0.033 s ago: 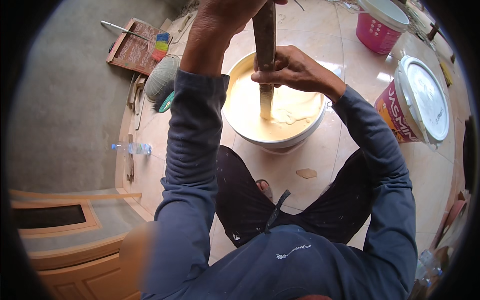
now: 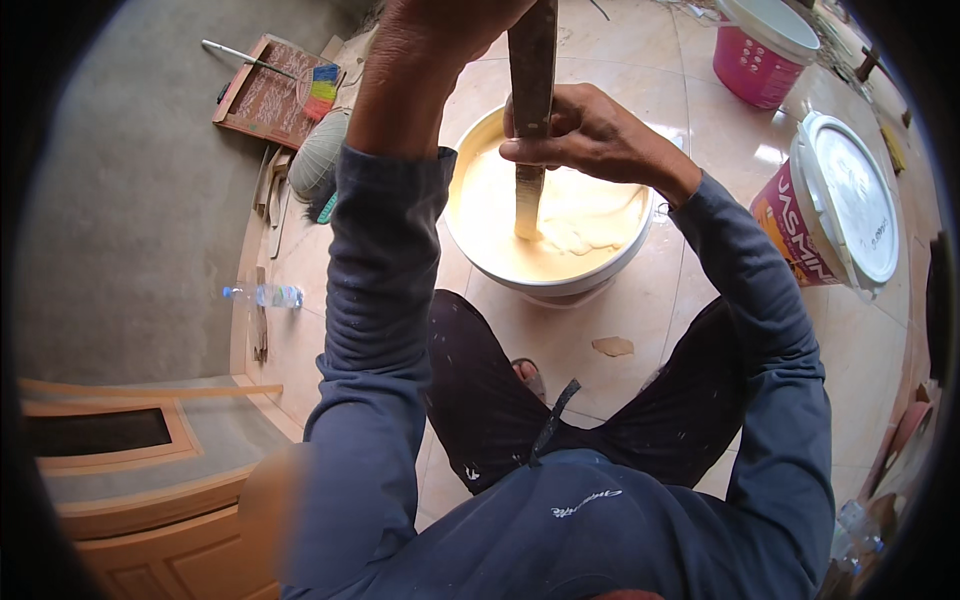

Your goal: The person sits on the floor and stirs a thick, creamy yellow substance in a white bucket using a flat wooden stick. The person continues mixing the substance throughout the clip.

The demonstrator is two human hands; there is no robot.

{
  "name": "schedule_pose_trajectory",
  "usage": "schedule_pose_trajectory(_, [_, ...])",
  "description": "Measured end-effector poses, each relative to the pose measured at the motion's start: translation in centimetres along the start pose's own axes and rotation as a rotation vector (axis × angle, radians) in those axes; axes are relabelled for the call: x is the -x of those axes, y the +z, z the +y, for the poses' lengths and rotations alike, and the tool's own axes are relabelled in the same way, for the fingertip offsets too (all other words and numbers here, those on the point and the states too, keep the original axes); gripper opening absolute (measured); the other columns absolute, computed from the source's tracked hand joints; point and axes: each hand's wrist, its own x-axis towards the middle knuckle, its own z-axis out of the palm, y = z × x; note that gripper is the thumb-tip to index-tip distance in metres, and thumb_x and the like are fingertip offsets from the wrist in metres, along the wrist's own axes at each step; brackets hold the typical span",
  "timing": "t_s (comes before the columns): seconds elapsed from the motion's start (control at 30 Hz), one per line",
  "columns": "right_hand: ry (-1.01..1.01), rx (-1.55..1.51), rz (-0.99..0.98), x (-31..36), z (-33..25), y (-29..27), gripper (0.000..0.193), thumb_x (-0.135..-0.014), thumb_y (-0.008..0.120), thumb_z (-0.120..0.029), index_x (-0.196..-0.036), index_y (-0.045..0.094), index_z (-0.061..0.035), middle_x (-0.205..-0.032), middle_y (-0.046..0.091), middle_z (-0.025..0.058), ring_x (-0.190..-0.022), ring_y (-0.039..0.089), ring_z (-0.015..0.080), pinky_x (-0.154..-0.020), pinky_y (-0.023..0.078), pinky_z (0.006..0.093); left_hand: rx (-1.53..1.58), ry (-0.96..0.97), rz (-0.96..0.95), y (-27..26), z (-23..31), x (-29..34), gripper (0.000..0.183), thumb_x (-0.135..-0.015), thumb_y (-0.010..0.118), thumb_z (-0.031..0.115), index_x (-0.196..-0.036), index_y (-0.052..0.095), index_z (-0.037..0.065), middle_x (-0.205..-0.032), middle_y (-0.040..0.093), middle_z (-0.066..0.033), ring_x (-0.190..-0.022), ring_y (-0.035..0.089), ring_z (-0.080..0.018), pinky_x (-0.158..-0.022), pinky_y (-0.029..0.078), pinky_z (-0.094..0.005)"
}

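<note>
Upright in a white bucket (image 2: 595, 275) stands a long flat wooden stick (image 2: 532, 75), its lower end sunk in creamy pale-yellow paint (image 2: 490, 225). My right hand (image 2: 590, 135) is closed round the stick above the paint, thumb on the near side. Higher up, my left hand (image 2: 450, 25) grips the stick near its top; the picture's upper edge cuts off most of its fingers. Ripples and folds show on the paint right of the stick.
Right of the bucket are a lidded paint bucket (image 2: 850, 200) and a pink bucket (image 2: 755, 65). To the left lie a plastic bottle (image 2: 275, 296), a broom (image 2: 322, 92), a framed board (image 2: 262, 95) and a woven hat (image 2: 318, 160). A flat tan scrap (image 2: 612, 346) lies between my feet.
The stick's lower end has shifted slightly left in the paint. My left hand and forearm have moved a little left and up; my right hand has risen slightly, still round the stick.
</note>
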Motion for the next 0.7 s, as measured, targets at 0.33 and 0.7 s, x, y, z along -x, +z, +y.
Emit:
schedule_pose_trajectory(0.33, [-0.113,0.233,0.198,-2.3,1.6,-2.7,0.027,-0.095,0.077,-0.029,-0.107,0.071,-0.0052,-0.098,0.077,0.0162,-0.093,0.076,0.0294,-0.085,0.060,0.0400,-0.051,0.252,-0.054,0.5,3.4,0.5,0.040,-0.106,0.062,0.045,-0.094,0.057,0.008,-0.072,0.060,-0.0013,-0.065,0.061,-0.0100,-0.063,0.053,-0.0249])
schedule_pose_trajectory(0.7, [0.298,0.120,-0.055,-0.1,6.8,-1.7,0.028,-0.095,0.077,-0.025,-0.106,0.068,-0.0017,-0.090,0.070,0.0099,-0.081,0.067,0.0202,-0.074,0.056,0.0356,0.109,-0.121,0.067,0.2,-8.2,1.6,0.041,-0.108,0.056,0.046,-0.096,0.051,0.008,-0.072,0.058,-0.0019,-0.061,0.061,-0.0122,-0.059,0.054,-0.0280])
